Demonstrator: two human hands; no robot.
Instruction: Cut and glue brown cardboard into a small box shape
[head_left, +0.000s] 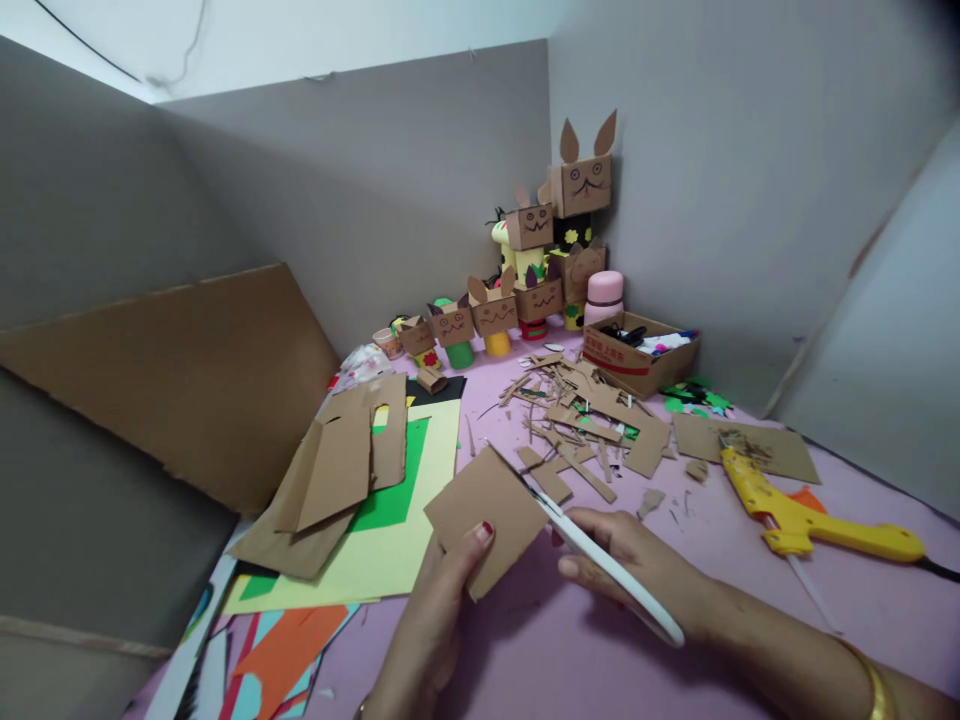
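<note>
My left hand (442, 610) pinches a piece of brown cardboard (491, 505) above the pink table, its thumb lying on the upper face. In my right hand (630, 560) is a pair of scissors (600, 565) with white handles. The blades lie along the upper right edge of the cardboard; whether they are cutting through it or resting against it, I cannot tell. Beyond the scissors lies a pile of cardboard offcuts (577, 400). Left of my left hand, folded cardboard pieces (337, 470) rest on yellow and green paper sheets (427, 480).
A yellow glue gun (795, 520) lies at the right, with its tip by a cardboard sheet (787, 450). Several cardboard animal figures (495, 312) stand at the back beside a pink bottle (604, 295) and an open box (637, 365). Orange paper (289, 650) lies front left. Grey partitions (360, 180) enclose the table.
</note>
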